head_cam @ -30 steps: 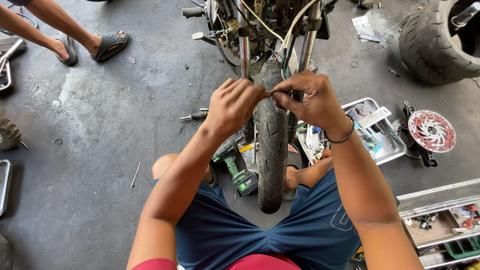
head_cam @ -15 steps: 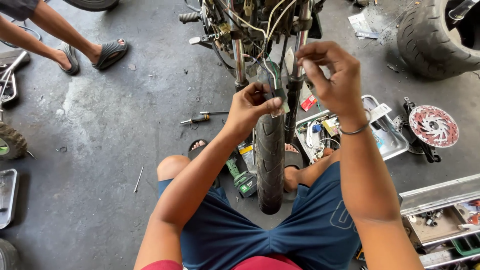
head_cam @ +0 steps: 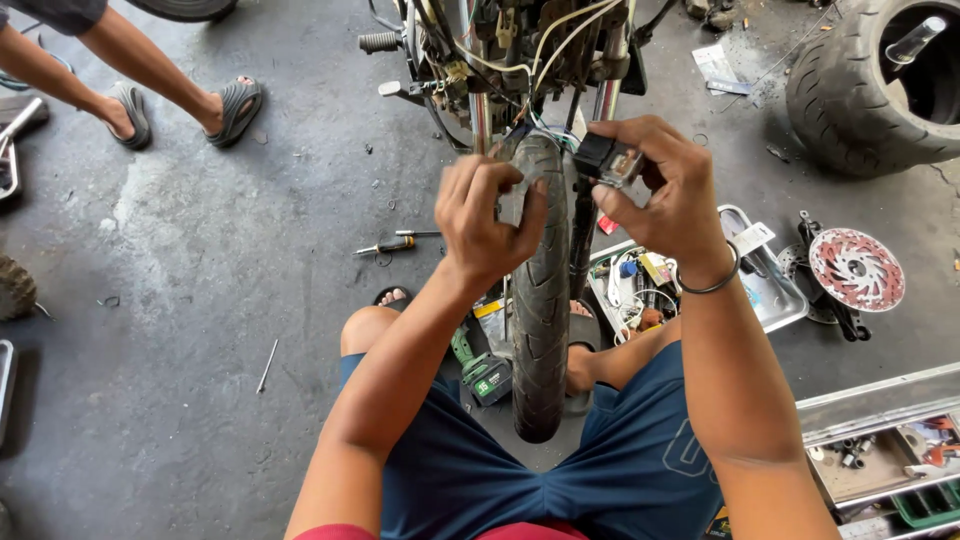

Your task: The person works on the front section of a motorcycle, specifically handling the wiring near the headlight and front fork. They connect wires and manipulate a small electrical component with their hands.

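The right hand (head_cam: 672, 205) has its grip clamped on a small black boxy part (head_cam: 603, 158), held up just beside the motorcycle's front wheel (head_cam: 540, 300), near the fork. Wires run from the part up toward the bike, and its long axis lies roughly level, pointing left at the tyre. The left hand (head_cam: 487, 218) has its fingers curled together against the tyre's top; whether they pinch anything I cannot tell.

Front tyre (head_cam: 540, 300) standing at centre; loose tyre (head_cam: 860, 90) lying at two o'clock, brake disc (head_cam: 855, 268) at three, parts tray (head_cam: 775, 295) between tyre and disc, screwdriver (head_cam: 385, 246) lying at nine, sandalled feet (head_cam: 185, 110) at ten.
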